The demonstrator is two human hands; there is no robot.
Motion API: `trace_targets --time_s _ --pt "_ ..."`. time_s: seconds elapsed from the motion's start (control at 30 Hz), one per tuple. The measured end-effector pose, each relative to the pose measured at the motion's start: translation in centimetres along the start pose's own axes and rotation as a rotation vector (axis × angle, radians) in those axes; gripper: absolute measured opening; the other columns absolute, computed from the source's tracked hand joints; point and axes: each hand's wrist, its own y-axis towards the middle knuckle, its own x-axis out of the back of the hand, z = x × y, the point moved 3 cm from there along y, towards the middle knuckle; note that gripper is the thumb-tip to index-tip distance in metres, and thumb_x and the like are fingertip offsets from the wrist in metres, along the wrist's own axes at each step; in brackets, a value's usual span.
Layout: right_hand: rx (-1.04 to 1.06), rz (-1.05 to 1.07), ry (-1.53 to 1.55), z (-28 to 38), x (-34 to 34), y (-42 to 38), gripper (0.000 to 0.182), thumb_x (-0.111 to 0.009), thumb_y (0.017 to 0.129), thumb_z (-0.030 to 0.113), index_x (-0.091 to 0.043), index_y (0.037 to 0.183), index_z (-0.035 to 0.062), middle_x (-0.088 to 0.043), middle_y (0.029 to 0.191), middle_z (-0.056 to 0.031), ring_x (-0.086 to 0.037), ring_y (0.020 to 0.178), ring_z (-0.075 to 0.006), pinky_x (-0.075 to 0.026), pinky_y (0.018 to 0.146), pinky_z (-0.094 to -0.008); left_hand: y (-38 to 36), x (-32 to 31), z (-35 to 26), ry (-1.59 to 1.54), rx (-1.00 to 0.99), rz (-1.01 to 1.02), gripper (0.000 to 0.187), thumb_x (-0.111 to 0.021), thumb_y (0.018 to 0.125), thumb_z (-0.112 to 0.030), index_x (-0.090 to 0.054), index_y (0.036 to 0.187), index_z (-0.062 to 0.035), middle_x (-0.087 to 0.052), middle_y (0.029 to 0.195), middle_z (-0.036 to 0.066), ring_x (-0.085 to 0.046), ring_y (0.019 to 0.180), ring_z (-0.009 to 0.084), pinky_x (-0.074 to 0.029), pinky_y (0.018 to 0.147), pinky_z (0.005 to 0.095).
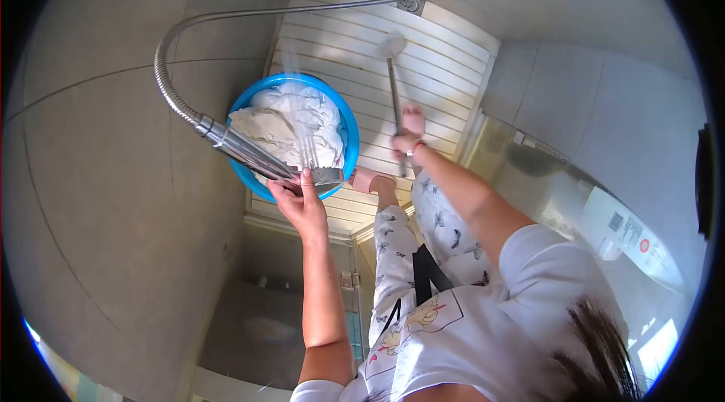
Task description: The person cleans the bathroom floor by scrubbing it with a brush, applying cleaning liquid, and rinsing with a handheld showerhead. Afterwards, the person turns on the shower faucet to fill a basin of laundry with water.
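Observation:
My left hand (302,209) is closed around a chrome handheld shower head (249,151), held over the near edge of a blue basin (350,126). Streams of water come from it. White cloth (291,119), bunched up and wet-looking, fills the basin. In my right hand (408,143), fingers wrapped around it, is a long-handled brush (393,85). Its pale round head, slightly blurred, is at the far end against the slatted floor; the bristles cannot be made out.
A metal shower hose (317,7) arches across the top and left. Under the basin lies a cream slatted floor (442,62), with a drain (410,5) at its far edge. Grey tiled walls (98,137) stand close on both sides. My feet in pink slippers (370,178) are beside the basin.

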Motion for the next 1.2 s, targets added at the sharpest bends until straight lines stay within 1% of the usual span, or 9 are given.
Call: trace_targets --time_s 0.03,0.1,0.23,0.3,0.5,0.6,0.9,1.0,1.2 --pt "0.094 0.034 0.281 1.7 -7.7 0.9 0.024 -0.045 0.064 0.008 -0.043 0.088 0.0059 -0.048 0.061 -0.0071 -0.05 0.05 -0.0148 -0.042 0.043 -0.0282 1.0 2.5 -1.2 0.029 -0.028 -0.021 0.028 -0.052 0.076 -0.014 -0.034 0.094 -0.001 -0.042 0.077 0.002 -0.04 0.067 0.0073 -0.036 0.06 0.019" --pt "0.212 0.037 0.307 2.6 -16.6 2.6 0.034 -0.048 0.064 0.011 -0.042 0.096 0.0065 -0.047 0.059 -0.0041 -0.045 0.049 -0.0135 -0.033 0.038 -0.0267 1.7 4.3 -2.8 0.04 -0.001 -0.06 0.027 -0.05 0.077 -0.014 -0.035 0.095 -0.0015 -0.043 0.078 0.002 -0.043 0.068 0.0073 -0.039 0.058 0.0187" --pt "0.144 0.002 0.405 4.3 -21.1 2.5 0.019 -0.05 0.057 0.011 -0.049 0.075 0.005 -0.044 0.054 -0.0039 -0.041 0.045 -0.0147 -0.03 0.037 -0.0273 2.9 4.5 -0.3 -0.039 0.152 -0.063 0.03 -0.051 0.077 -0.016 -0.034 0.097 -0.0016 -0.044 0.081 0.004 -0.043 0.068 0.0081 -0.04 0.054 0.0202" --pt "0.083 -0.064 0.491 3.3 -21.1 2.0 0.01 -0.05 0.052 0.01 -0.049 0.06 0.0041 -0.043 0.052 -0.0058 -0.041 0.044 -0.0158 -0.03 0.038 -0.0276 2.5 4.1 0.6 -0.053 0.184 -0.047 0.029 -0.051 0.077 -0.016 -0.034 0.097 -0.0018 -0.044 0.08 0.003 -0.043 0.067 0.0079 -0.04 0.054 0.02" --pt "-0.179 -0.047 0.45 4.2 -20.1 0.4 0.008 -0.048 0.053 0.009 -0.049 0.057 0.0017 -0.037 0.045 -0.0082 -0.036 0.037 -0.0198 -0.023 0.032 -0.0339 1.6 2.9 0.2 0.034 0.123 0.001 0.024 -0.051 0.077 -0.015 -0.035 0.092 -0.003 -0.042 0.076 0.002 -0.041 0.064 0.0065 -0.041 0.054 0.0199" --pt "-0.145 0.104 0.411 3.0 -20.0 1.7 0.008 -0.05 0.052 0.008 -0.047 0.056 0.0016 -0.042 0.046 -0.0092 -0.043 0.04 -0.02 -0.03 0.035 -0.0321 1.5 2.0 -1.3 0.053 0.113 0.004 0.023 -0.051 0.077 -0.015 -0.035 0.09 -0.0035 -0.041 0.075 0.001 -0.04 0.063 0.0059 -0.041 0.054 0.0203" --pt "0.149 -0.016 -0.02 3.8 -15.5 0.7 0.009 -0.049 0.05 0.005 -0.05 0.057 -0.0008 -0.046 0.05 -0.0113 -0.048 0.047 -0.021 -0.034 0.041 -0.0303 4.1 2.2 -3.4 0.074 0.016 -0.033 0.027 -0.05 0.077 -0.017 -0.034 0.093 -0.0036 -0.042 0.076 0.002 -0.043 0.065 0.0065 -0.041 0.055 0.0198" --pt "0.109 -0.094 0.046 -0.5 -12.8 4.7 0.011 -0.049 0.051 0.005 -0.05 0.061 -0.0006 -0.047 0.052 -0.0099 -0.047 0.047 -0.0196 -0.033 0.04 -0.0296 4.0 2.8 -3.1 0.08 0.003 -0.039 0.025 -0.05 0.077 -0.017 -0.034 0.091 -0.0039 -0.041 0.074 0.001 -0.042 0.063 0.0056 -0.041 0.054 0.0193" --pt "0.104 -0.003 0.432 -1.3 -1.8 0.1 0.009 -0.048 0.054 0.002 -0.05 0.062 0.0052 -0.048 0.057 -0.0059 -0.044 0.048 -0.0148 -0.034 0.041 -0.0256 3.0 3.2 -4.7 0.156 -0.02 -0.082 0.019 -0.052 0.076 -0.014 -0.037 0.083 -0.0045 -0.039 0.067 -0.002 -0.036 0.056 0.0041 -0.035 0.049 0.0168"
